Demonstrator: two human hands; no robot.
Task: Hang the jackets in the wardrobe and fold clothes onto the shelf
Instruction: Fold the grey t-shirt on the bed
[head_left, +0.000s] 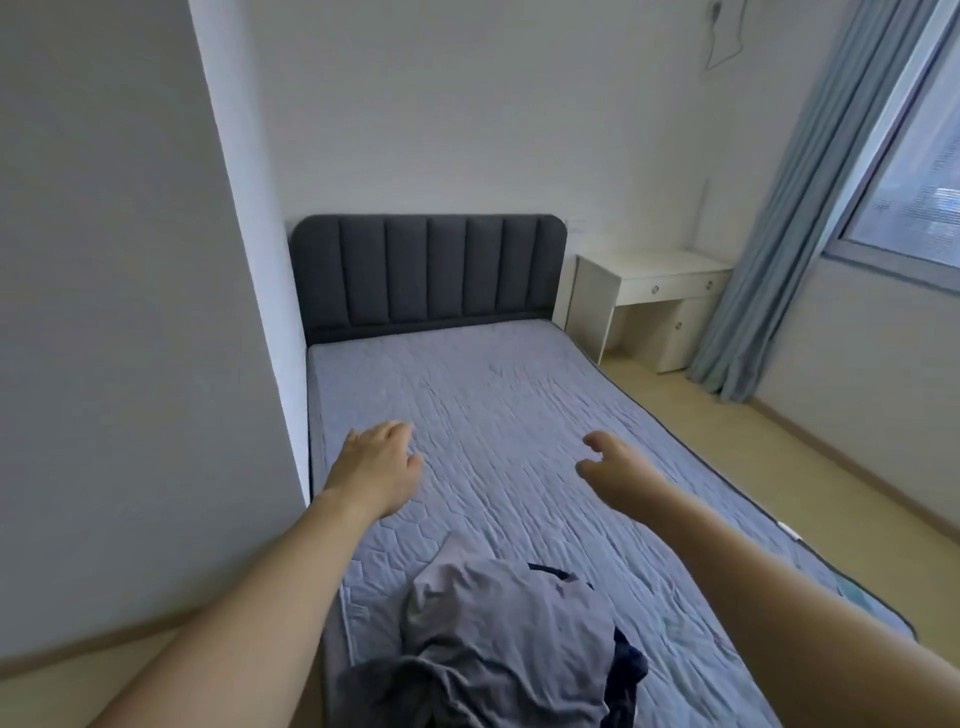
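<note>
Crumpled grey cotton clothes (498, 639), with a dark navy garment (626, 670) showing beneath them, lie in a heap at the foot of the lilac quilted mattress (519, 395), nearer the camera than either hand and between the two forearms. Left hand (379, 462) is extended above the mattress, fingers loosely curled and holding nothing; the heap sits behind and to its right. Right hand (613, 473) is likewise extended, thumb and fingers slightly parted, empty, with the heap behind and to its left. Neither hand touches fabric. Judged: both arms reach past the heap, probably toward clear mattress for laying a garment flat to fold. No wardrobe or shelf is in view. Beyond the right hand stand a white bedside desk (654, 291) and a pale blue curtain (789, 234).
</note>
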